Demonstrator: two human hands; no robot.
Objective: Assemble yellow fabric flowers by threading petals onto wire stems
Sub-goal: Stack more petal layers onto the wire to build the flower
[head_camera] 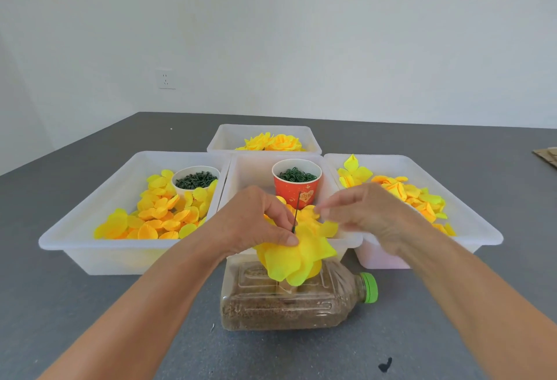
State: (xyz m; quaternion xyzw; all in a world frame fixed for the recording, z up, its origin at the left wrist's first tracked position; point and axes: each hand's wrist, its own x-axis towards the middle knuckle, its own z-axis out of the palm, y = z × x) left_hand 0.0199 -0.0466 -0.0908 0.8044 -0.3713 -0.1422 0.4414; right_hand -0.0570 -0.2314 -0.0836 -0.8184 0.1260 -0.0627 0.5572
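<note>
A: Head view. What do we see at centre?

B: We see the left hand (256, 223) pinching a half-built yellow flower (297, 254) around a dark wire stem (296, 212), above a bottle (295, 298) lying on its side on the grey table (452, 304).

A: And the right hand (366, 214)?

B: Blurred; its fingertips (324, 209) meet at a petal (312, 212) beside the wire.

A: Behind?

B: We note four clear trays: loose petals left (90, 229) and right (470, 198), a red cup (297, 188) in the middle, finished flowers (272, 142) farthest.
</note>
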